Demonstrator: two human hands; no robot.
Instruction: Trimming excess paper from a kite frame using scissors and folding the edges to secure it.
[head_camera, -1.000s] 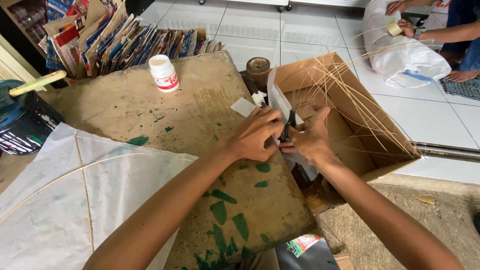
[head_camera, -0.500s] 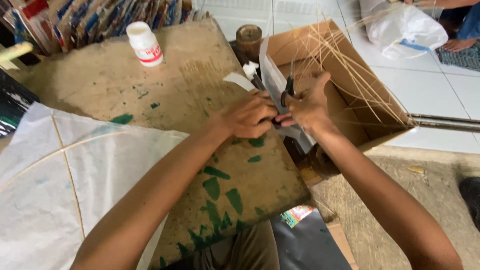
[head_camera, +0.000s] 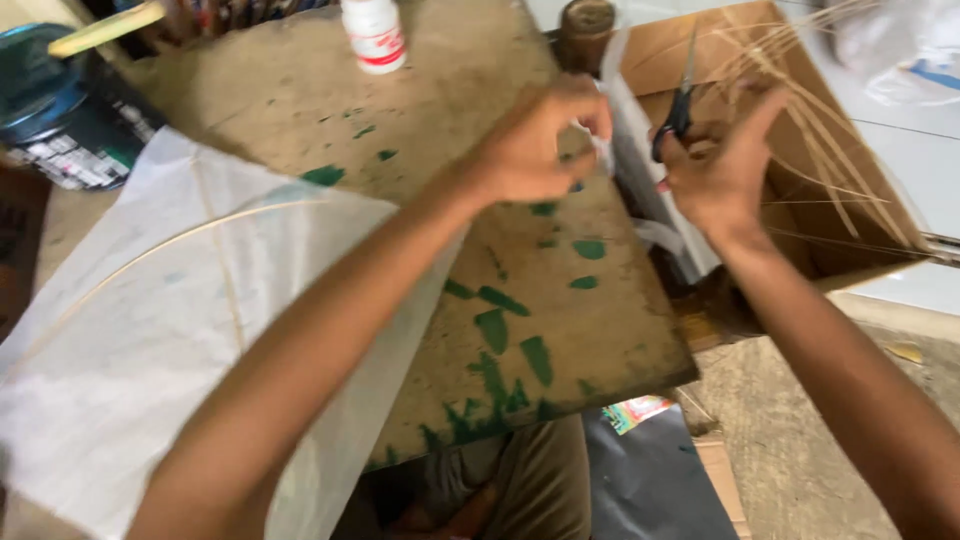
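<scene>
Lying flat at far left on the paint-stained desk (head_camera: 300, 90), white kite (head_camera: 170, 330) with thin ribs already fixed; left hand (head_camera: 535, 145) pinching a white paper strip (head_camera: 625, 170) at desk edge; right hand (head_camera: 715, 165) gripping black scissors (head_camera: 680, 100) just beside it, cut seemingly unfinished; cardboard box (head_camera: 850, 230) of sticks beyond.

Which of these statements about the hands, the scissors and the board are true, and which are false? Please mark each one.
1. The right hand holds scissors. True.
2. The left hand rests flat on the white kite. False: it is raised over the wooden board, pinching a strip of white paper.
3. The board bears green paint marks. True.
4. The white bottle lies inside the cardboard box. False: it stands on the board.
5. Thin bamboo sticks lie in the box. True.
</scene>
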